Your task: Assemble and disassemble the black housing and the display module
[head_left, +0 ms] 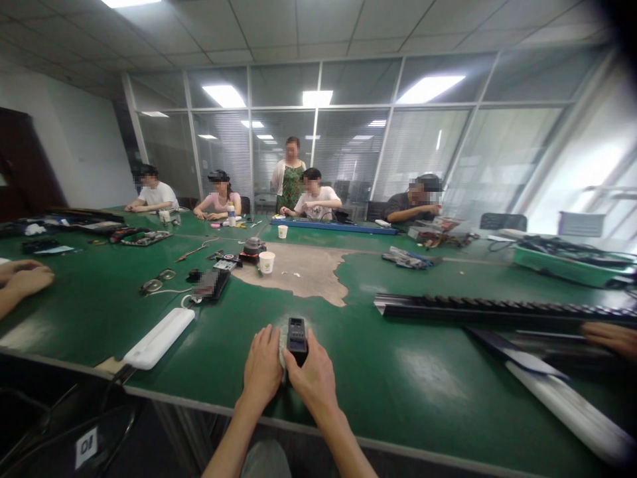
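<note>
Close to the near table edge, my right hand (314, 373) wraps round the right side of a small black electronic device (297, 326) with a little screen and buttons on its face. Just left of it is my left hand (263, 362), its fingers together and curled toward the table. A thin pale, speckled piece (283, 337) shows between my left hand and the device. My left fingers appear closed at this piece, though most of it is hidden. Both hands rest low over the green tabletop (388, 392).
A white power strip (160, 338) lies left, with glasses (158, 281) beyond. A paper cup (267, 262) stands ahead on a bare brown patch (318, 272). Long black rails (448, 307) and a green basket (562, 264) are right. Co-workers' hands (27, 279) reach in at both sides.
</note>
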A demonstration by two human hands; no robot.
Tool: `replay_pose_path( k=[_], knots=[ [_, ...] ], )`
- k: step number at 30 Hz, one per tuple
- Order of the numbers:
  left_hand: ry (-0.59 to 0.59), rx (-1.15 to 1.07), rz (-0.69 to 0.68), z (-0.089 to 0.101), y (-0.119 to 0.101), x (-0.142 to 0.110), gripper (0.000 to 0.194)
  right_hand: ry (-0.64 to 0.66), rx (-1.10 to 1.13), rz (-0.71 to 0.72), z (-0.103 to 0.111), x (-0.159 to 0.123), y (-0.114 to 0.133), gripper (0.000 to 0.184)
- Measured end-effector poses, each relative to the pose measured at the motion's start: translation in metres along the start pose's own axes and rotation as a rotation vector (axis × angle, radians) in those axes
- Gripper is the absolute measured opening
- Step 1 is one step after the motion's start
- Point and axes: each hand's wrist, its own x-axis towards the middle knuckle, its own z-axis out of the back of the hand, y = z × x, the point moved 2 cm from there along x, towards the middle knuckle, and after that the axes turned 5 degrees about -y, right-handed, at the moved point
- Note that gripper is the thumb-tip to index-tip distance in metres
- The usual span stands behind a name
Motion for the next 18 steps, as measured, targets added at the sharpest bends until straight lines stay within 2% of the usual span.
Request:
replay_pose_path(
  k=[7,14,18],
  knots=[
    [0.054,-0.026,0.046,0.008,-0.005,0.0,0.057,0.001,-0.005,0.053,-0.007,0.0,-0.008,0.083],
    [0.083,-0.035,0.047,0.019,-0.012,0.002,0.058,-0.018,-0.012,0.107,-0.015,-0.006,-0.016,0.066],
    [0.071,-0.016,0.042,0.015,-0.01,0.002,0.057,-0.013,0.012,0.089,-0.017,-0.008,-0.018,0.064]
  ],
)
